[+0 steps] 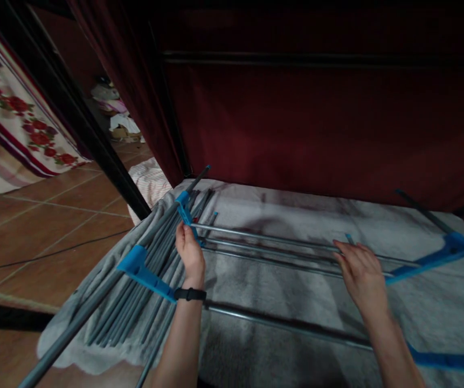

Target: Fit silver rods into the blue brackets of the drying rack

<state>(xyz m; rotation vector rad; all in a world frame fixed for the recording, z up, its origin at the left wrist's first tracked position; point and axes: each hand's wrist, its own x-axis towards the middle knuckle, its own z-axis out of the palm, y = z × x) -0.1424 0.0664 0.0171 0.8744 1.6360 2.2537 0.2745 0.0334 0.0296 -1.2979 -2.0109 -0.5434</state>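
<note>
A frame of grey metal rods (264, 240) and blue plastic connectors (145, 272) lies across a grey fabric sheet (288, 210). My left hand (190, 250), with a black band at the wrist, is closed on the left end of a rod beside a blue connector (183, 207). My right hand (359, 269) rests on the same rods further right, fingers stretched toward a small blue piece (350, 238). A bundle of loose grey rods (151, 269) lies to the left of my left hand.
A dark red fabric wardrobe (316, 118) with a black rail stands right behind the sheet. Brown floor tiles (54, 210) spread to the left, with a floral cloth (17, 113) and a pile of things (114, 108) further back.
</note>
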